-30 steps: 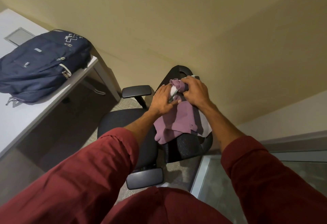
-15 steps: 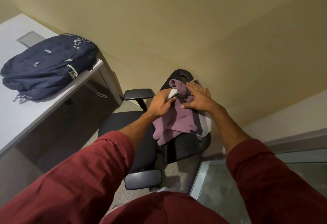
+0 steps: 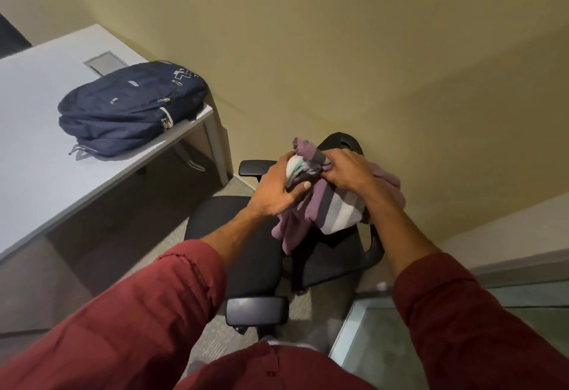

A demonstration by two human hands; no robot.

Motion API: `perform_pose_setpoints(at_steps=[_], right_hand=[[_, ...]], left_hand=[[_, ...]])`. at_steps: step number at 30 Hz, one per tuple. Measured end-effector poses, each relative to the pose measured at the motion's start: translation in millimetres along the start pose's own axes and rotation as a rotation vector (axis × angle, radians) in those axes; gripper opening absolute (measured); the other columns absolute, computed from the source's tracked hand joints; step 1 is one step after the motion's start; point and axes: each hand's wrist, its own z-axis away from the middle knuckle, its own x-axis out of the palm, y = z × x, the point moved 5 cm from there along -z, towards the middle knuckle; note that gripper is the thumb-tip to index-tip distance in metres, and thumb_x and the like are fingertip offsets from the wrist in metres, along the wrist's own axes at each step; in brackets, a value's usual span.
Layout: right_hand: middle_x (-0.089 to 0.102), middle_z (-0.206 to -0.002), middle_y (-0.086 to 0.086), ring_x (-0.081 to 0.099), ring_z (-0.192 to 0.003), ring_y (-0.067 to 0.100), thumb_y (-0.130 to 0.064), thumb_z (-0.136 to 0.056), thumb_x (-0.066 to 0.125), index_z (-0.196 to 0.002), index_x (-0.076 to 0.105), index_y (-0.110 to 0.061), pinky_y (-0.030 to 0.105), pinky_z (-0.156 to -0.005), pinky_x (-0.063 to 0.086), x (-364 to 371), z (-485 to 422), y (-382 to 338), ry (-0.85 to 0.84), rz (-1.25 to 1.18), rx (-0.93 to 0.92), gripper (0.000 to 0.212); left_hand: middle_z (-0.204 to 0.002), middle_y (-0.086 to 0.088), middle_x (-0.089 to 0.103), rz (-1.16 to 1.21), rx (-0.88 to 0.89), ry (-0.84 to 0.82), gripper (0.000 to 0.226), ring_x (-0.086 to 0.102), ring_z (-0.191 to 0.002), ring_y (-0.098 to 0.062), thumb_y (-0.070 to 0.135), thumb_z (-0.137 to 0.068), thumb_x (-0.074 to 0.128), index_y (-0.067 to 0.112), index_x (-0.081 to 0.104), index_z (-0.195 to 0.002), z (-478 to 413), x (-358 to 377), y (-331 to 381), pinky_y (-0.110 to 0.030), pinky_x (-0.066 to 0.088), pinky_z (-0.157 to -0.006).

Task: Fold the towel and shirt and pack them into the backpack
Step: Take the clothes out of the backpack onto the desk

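Striped purple garment [image 3: 334,205] is held bunched above the office chair [image 3: 240,235], gripped in curled left hand [image 3: 277,188] and right hand [image 3: 348,171], and is best shaken flat before folding; navy backpack [image 3: 129,106] lies on white table [image 3: 37,174].

Both arms reach forward, wrists close together. The left hand [image 3: 277,191] and right hand [image 3: 348,171] grip the cloth [image 3: 338,208], fingers curled.
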Motion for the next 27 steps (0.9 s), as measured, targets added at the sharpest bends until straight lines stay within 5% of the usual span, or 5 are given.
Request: perform_pose_setpoints(at_steps=[3,11,20,23,27], right_hand=[[0.078,-0.111,0.006,0.07,-0.104,0.034,-0.014,-0.091,0.068,-0.125,0.072,-0.033,0.041,-0.082,0.053,-3,2,-40,0.039,-0.068,-0.048,0.039],[0.073,-0.129,0.003,0.069,-0.108,0.018,0.02,-0.087,0.056,-0.14,0.07,-0.025,0.031,-0.086,0.062,12,5,-159,-0.111,-0.394,-0.203,0.07],[0.076,-0.125,0.008,0.074,-0.113,0.022,-0.028,-0.104,0.068,-0.137,0.069,-0.019,0.037,-0.098,0.061,45,32,-306,-0.679,-0.787,-0.279,0.035],[0.078,-0.122,0.004,0.076,-0.11,0.024,-0.057,-0.107,0.052,-0.136,0.07,-0.026,0.039,-0.099,0.061,55,37,-360,-0.673,-0.769,-0.268,0.047],[0.076,-0.126,-0.003,0.075,-0.107,0.01,-0.043,-0.113,0.047,-0.148,0.063,-0.032,0.021,-0.085,0.059,61,42,-435,-0.622,-0.725,-0.423,0.04]], left_hand=[[-0.153,0.015,0.047,0.064,0.041,0.07,0.087,0.049,-0.13,-0.001,0.057,-0.098,0.071,0.028,0.022,-0.164,26,-30,9,-0.023,0.038,-0.11],[-0.163,0.004,0.033,0.135,-0.089,0.123,0.114,0.041,-0.15,-0.017,0.078,-0.084,0.076,0.038,0.009,-0.167,101,-87,-37,-0.05,0.039,-0.124],[-0.172,0.003,0.021,0.109,-0.196,0.197,0.121,0.036,-0.155,-0.023,0.08,-0.081,0.075,0.043,-0.002,-0.167,191,-178,-102,-0.052,0.036,-0.127],[-0.172,0.001,0.022,0.126,-0.262,0.251,0.121,0.036,-0.155,-0.025,0.084,-0.079,0.073,0.045,-0.001,-0.166,222,-212,-124,-0.053,0.035,-0.128],[-0.166,0.002,0.035,0.133,-0.355,0.429,0.111,0.049,-0.144,-0.024,0.089,-0.078,0.069,0.045,0.014,-0.164,261,-267,-138,-0.055,0.043,-0.122]])
